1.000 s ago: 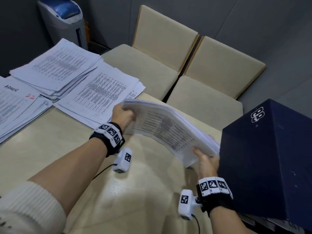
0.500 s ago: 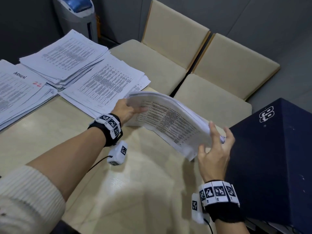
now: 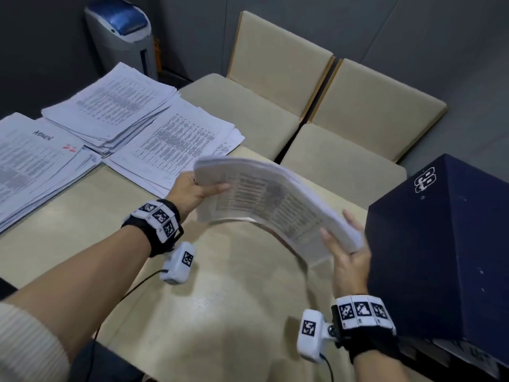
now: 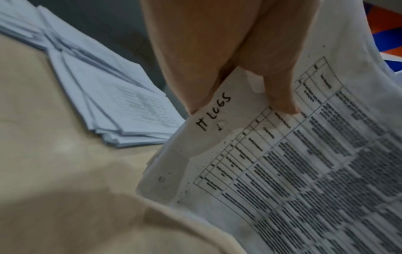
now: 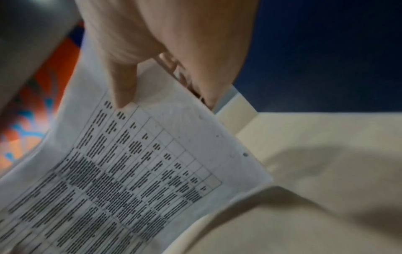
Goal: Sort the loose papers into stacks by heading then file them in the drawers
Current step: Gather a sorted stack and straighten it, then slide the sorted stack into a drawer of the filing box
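Your right hand [image 3: 349,260], at about 4 o'clock in the head view, has come back under the near end of the bundle of papers [image 3: 275,199]: half a second ago its fingers were up on the edge, a second ago the hand sat lower, and now the fingers cup the corner loosely curled, thumb on the printed underside. Your left hand [image 3: 192,193], toward centre, stays pinched on the far end, thumb beneath, beside a handwritten heading that seems to read "IT LOGS". The bundle hangs arched above the table [image 3: 220,299], touching nothing, just left of the dark blue box [image 3: 440,257] at 3 o'clock. Three sorted stacks [image 3: 115,139] lie at 10 o'clock. I judge this bundle is squared and headed for filing.
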Demonstrator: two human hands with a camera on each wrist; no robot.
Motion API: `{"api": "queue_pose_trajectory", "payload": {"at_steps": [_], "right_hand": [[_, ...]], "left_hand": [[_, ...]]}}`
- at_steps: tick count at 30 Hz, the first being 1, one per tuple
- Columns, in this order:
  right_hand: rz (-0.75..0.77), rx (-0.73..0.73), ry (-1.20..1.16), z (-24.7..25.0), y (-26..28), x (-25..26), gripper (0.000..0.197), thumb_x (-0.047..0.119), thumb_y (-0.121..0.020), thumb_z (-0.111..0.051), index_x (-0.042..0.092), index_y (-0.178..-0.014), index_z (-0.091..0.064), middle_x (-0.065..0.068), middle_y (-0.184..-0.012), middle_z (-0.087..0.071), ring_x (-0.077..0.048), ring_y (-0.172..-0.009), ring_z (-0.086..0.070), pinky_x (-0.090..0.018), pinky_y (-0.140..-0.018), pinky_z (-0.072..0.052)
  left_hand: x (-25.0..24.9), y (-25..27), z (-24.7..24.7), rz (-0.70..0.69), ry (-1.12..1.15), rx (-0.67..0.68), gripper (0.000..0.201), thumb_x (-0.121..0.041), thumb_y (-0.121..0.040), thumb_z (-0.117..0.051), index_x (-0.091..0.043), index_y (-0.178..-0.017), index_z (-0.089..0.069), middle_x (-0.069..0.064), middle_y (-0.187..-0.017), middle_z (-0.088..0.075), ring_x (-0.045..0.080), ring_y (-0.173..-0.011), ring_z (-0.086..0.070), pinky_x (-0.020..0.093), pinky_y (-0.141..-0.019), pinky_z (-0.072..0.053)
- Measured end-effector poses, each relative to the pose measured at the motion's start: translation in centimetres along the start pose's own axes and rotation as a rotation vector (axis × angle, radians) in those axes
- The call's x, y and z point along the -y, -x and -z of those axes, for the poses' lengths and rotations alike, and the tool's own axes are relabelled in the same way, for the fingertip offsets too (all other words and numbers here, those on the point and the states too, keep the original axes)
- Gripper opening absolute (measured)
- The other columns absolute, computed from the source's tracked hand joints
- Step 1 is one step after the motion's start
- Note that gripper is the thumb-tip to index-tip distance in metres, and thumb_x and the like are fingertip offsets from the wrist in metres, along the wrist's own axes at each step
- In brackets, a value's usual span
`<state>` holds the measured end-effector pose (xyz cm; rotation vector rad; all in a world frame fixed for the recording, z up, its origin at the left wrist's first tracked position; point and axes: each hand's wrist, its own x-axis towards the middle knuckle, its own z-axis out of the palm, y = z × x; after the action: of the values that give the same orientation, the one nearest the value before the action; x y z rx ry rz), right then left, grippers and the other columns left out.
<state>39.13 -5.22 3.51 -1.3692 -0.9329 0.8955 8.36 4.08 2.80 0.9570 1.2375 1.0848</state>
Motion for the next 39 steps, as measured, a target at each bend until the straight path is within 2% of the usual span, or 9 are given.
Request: {"api": "queue_pose_trajectory", "payload": {"at_steps": [5, 9, 13, 17, 22, 25, 28, 32, 39], "right_hand": [[-0.219, 0.072, 0.243, -1.5, 2.1, -2.0, 0.025, 0.006, -0.094, -0.063, 0.005, -0.119, -0.062, 0.0, -0.103, -0.068, -0.022, -0.1, -0.064, -0.005, -0.067, -0.047], [-0.277, -0.016, 0.185, -0.4, 3.1, 0.8, 0.022, 0.023, -0.093, -0.067, 0.01, -0.111, -0.068, 0.001, -0.099, -0.076, -0.015, -0.094, -0.073, -0.024, -0.075, -0.057], [-0.387, 0.089, 0.058, 1.6, 6.0, 4.2, 0.037, 0.014, -0.089, -0.068, 0.011, -0.125, -0.062, -0.006, -0.119, -0.072, -0.024, -0.108, -0.069, -0.044, -0.093, -0.053], [-0.478, 0.083, 0.009, 3.2, 9.3, 5.7, 0.042, 0.009, -0.089, -0.066, 0.012, -0.13, -0.059, -0.008, -0.123, -0.07, -0.027, -0.114, -0.066, -0.05, -0.099, -0.049], [-0.463, -0.058, 0.061, 6.2, 12.8, 7.5, 0.03, 0.004, -0.089, -0.064, 0.004, -0.119, -0.065, -0.013, -0.112, -0.073, -0.031, -0.104, -0.07, -0.049, -0.093, -0.054], [-0.454, -0.105, 0.059, 8.8, 15.5, 8.4, 0.025, 0.002, -0.088, -0.062, 0.002, -0.113, -0.067, -0.015, -0.109, -0.074, -0.032, -0.1, -0.071, -0.042, -0.083, -0.058], [-0.489, -0.159, 0.05, 12.3, 18.3, 7.7, 0.028, 0.009, -0.09, -0.064, 0.004, -0.118, -0.065, -0.015, -0.113, -0.073, -0.032, -0.105, -0.07, -0.05, -0.094, -0.053], [-0.55, -0.215, 0.057, 18.2, 22.3, 6.6, 0.033, 0.026, -0.095, -0.061, 0.008, -0.123, -0.064, -0.009, -0.116, -0.072, -0.028, -0.109, -0.069, -0.053, -0.1, -0.049], [-0.597, -0.312, 0.108, 28.7, 28.4, 6.5, 0.04, 0.028, -0.089, -0.065, 0.006, -0.123, -0.063, -0.013, -0.112, -0.073, -0.032, -0.104, -0.07, -0.053, -0.097, -0.051]], "left_hand": [[2.7, 0.4, 0.5, 0.103, -0.087, 0.014, 0.044, -0.033, -0.079, -0.077, -0.009, -0.115, -0.07, 0.008, -0.107, -0.074, 0.028, -0.103, -0.068, 0.052, -0.101, -0.048], [0.2, -0.1, 1.4, 0.137, -0.122, 0.164, 0.057, -0.047, -0.07, -0.082, -0.003, -0.105, -0.07, 0.013, -0.1, -0.073, 0.033, -0.095, -0.068, 0.053, -0.094, -0.051], [-2.8, -1.3, 1.2, 0.169, -0.167, 0.313, 0.032, -0.029, -0.077, -0.077, -0.005, -0.092, -0.063, 0.006, -0.071, -0.067, 0.022, -0.064, -0.063, 0.032, -0.06, -0.056], [-2.1, -2.3, -0.7, 0.273, -0.192, 0.487, 0.053, -0.027, -0.075, -0.083, -0.007, -0.121, -0.064, 0.016, -0.113, -0.071, 0.037, -0.103, -0.068, 0.059, -0.095, -0.049], [-0.4, 0.4, -5.4, 0.291, -0.306, 0.494, 0.055, -0.042, -0.083, -0.075, -0.007, -0.122, -0.059, 0.011, -0.115, -0.07, 0.028, -0.098, -0.066, 0.037, -0.08, -0.05], [0.2, 3.4, -8.5, 0.321, -0.412, 0.586, 0.09, -0.071, -0.074, -0.066, -0.007, -0.134, -0.05, 0.006, -0.133, -0.058, 0.028, -0.116, -0.057, 0.039, -0.1, -0.043], [0.6, 7.6, -11.7, 0.349, -0.433, 0.633, 0.05, -0.04, -0.101, -0.048, -0.01, -0.141, -0.042, -0.011, -0.127, -0.042, 0.024, -0.122, -0.048, 0.029, -0.098, -0.033], [2.5, 11.5, -15.3, 0.356, -0.46, 0.654, 0.011, -0.029, -0.103, -0.048, -0.021, -0.109, -0.052, -0.004, -0.104, -0.06, 0.009, -0.08, -0.052, 0.022, -0.069, -0.042], [6.9, 17.5, -19.9, 0.489, -0.698, 0.826, 0.015, -0.023, -0.097, -0.06, -0.01, -0.091, -0.055, 0.006, -0.081, -0.059, 0.02, -0.064, -0.055, 0.027, -0.056, -0.048]]}}
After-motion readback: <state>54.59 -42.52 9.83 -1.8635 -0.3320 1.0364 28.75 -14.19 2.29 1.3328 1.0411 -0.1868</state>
